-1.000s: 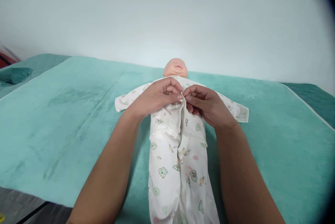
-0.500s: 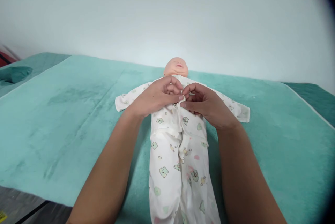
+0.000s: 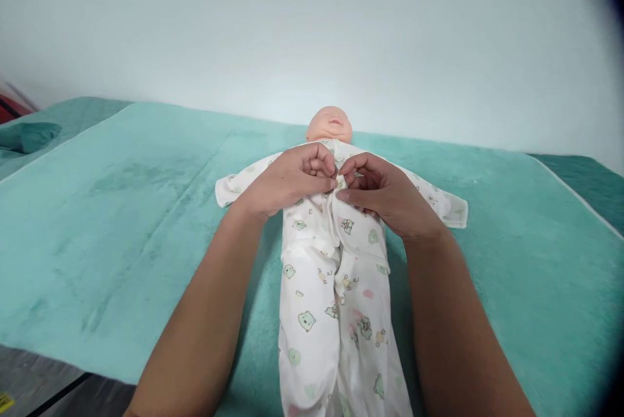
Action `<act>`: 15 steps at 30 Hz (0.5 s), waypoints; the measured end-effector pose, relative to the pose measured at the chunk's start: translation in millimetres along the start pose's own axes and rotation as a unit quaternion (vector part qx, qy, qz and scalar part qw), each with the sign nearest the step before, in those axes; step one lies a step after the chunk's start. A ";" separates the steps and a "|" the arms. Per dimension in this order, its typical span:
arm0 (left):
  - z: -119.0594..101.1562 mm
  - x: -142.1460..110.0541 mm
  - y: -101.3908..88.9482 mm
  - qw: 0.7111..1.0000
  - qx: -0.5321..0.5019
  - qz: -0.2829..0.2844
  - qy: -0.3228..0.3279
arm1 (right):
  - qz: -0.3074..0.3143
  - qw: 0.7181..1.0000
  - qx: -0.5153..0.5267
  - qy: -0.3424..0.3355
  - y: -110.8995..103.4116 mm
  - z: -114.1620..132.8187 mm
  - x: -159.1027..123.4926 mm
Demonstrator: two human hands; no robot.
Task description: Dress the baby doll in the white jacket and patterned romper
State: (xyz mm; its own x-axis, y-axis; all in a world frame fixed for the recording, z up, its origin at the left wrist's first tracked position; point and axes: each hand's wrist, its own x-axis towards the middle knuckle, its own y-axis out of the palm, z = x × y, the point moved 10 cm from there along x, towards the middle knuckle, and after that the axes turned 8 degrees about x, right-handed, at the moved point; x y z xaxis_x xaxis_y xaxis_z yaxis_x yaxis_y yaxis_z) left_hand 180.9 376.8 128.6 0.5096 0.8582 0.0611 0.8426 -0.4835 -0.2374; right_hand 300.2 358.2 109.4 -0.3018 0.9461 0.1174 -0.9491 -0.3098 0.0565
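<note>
A baby doll [image 3: 330,123] lies on its back with its head away from me. It wears a white baby shirt [image 3: 358,232] and matching trousers [image 3: 312,332], both printed with small animals. The shirt's sleeves are spread out to both sides. Over the chest, my left hand [image 3: 295,176] pinches the edge of the shirt's front opening. Close beside it, my right hand [image 3: 383,193] pinches the other edge, thumb and fingers drawn together. A bit of folded white cloth shows between the fingertips; any fastener there is too small to make out.
A teal cloth [image 3: 146,209] covers the table under the doll, with darker teal cloth [image 3: 585,183] at both far sides. A pale wall [image 3: 312,27] rises behind. Grey floor [image 3: 29,378] shows at the lower left, and something red [image 3: 12,108] at the far left edge.
The fingers of both hands have shifted slightly at the shirt's front opening, and a little more folded cloth shows between them. The doll lies as before.
</note>
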 end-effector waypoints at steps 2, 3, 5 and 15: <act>-0.3 -0.2 0.5 1.000 0.001 -0.002 0.002 | -0.001 1.000 0.004 -0.002 0.1 0.2 -0.2; -0.3 -0.3 1.1 1.000 -0.001 0.000 0.001 | -0.001 1.000 0.007 -0.003 0.3 0.6 -0.4; -0.4 -0.7 2.6 1.000 -0.007 0.005 0.002 | -0.001 1.000 0.013 -0.006 1.0 1.6 -0.7; 1.0 0.0 -0.3 1.000 -0.016 -0.010 0.004 | 0.004 1.000 -0.007 -0.015 3.7 3.9 0.3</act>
State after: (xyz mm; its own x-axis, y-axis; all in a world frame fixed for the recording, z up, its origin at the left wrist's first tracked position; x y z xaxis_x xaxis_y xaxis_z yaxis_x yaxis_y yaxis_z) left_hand 180.5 377.1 127.7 0.4931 0.8670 0.0726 0.8580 -0.4708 -0.2055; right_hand 296.9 357.0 113.6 -0.3062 0.9404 0.1480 -0.9481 -0.3153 0.0418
